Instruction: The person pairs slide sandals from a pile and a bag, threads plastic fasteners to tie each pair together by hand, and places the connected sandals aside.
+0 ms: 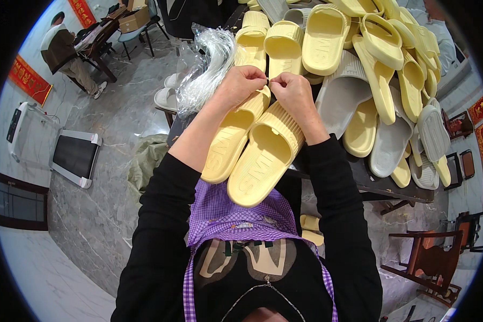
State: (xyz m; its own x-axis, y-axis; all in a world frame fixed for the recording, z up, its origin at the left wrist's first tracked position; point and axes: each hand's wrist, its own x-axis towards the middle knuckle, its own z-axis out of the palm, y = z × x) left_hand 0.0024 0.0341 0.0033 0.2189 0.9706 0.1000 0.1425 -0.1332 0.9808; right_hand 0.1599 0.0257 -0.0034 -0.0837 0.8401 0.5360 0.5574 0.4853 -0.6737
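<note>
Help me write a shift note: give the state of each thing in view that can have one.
Bare left hand, fingertips pinched; anything held is too small to tell
Bare right hand, likewise
Near pair of yellow molded slippers, side by side, insoles up
Farther yellow molded slippers, heaped at mixed angles
Clear plastic bundle, crumpled
Olive-green cloth, slumped on floor
White-framed, black-belted treadmill, unoccupied; power unclear

1. Floor [112, 161]: grey, marble-veined.
2. Walls [32, 268]: pale; red banner [29, 80] at far left.
3. Dark table [408, 194]: wooden chair [429, 260] stands beyond its near right corner.
4. Treadmill [75, 156]: well off the table's left edge.
5. Second desk [97, 42]: beyond the far left corner, blue-grey chair [133, 35] beside it.
</note>
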